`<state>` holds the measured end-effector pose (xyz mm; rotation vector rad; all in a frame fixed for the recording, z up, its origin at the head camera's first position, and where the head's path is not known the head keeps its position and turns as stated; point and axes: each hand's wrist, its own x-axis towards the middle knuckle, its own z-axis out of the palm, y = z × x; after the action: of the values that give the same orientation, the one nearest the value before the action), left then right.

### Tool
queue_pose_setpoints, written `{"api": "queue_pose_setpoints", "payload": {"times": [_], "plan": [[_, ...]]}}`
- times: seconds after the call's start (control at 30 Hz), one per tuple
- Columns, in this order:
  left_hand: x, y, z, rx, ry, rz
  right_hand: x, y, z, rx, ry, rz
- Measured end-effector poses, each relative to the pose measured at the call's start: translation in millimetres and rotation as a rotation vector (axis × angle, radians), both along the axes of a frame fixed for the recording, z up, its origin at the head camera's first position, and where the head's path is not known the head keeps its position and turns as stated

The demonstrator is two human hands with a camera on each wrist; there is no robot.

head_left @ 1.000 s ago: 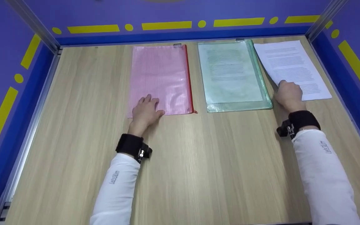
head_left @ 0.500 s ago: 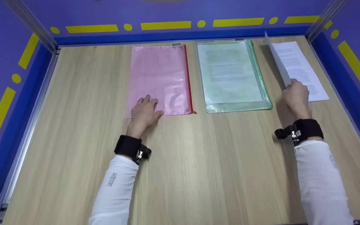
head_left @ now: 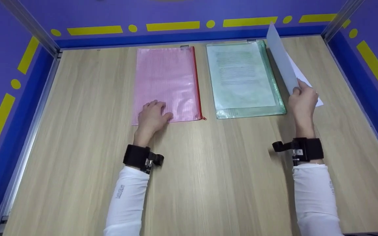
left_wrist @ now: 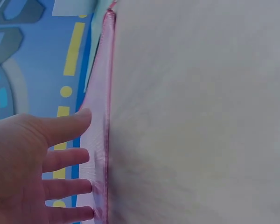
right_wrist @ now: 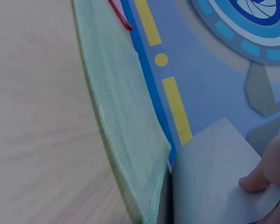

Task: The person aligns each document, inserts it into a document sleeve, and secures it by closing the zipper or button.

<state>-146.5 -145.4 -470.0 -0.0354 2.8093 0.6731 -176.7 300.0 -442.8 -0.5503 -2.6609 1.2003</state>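
My left hand (head_left: 152, 117) rests with spread, nearly straight fingers on the near end of a pink zip folder (head_left: 166, 78); the left wrist view shows its fingertips at the folder's edge (left_wrist: 98, 140). At the right, my right hand (head_left: 303, 100) pinches printed paper sheets (head_left: 281, 59) by their near left side. Those sheets are tilted up, left edge raised, their pale underside facing left. In the right wrist view the thumb (right_wrist: 256, 179) lies against the paper. Left of them lies a green zip folder (head_left: 246, 95) with a printed page inside.
The folders and sheets are on a wood-grain table (head_left: 208, 170). Blue panels (head_left: 176, 13) with yellow marks rise at its back and both sides. A red zip (head_left: 197, 82) runs along the pink folder's right edge.
My right hand has lifted the sheets' left edge, tipped them up and drawn them leftward from the table's right side. The left hand has stayed on the pink folder.
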Motion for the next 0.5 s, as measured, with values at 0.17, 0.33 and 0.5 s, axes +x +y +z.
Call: {"api": "queue_pose_setpoints", "payload": {"times": [0.17,0.33,0.5], "plan": [[-0.7,5.0,1.4,0.126,0.071,0.058,6.7,-20,1.2,-0.034,0.034,0.007],[-1.3,19.0,2.5,0.254,0.164,0.086,10.2,-45,-0.3,-0.017,0.093,0.057],[-0.8,36.7,0.2,0.363,0.234,0.110,12.0,-77,-2.5,0.012,0.069,0.171]]}}
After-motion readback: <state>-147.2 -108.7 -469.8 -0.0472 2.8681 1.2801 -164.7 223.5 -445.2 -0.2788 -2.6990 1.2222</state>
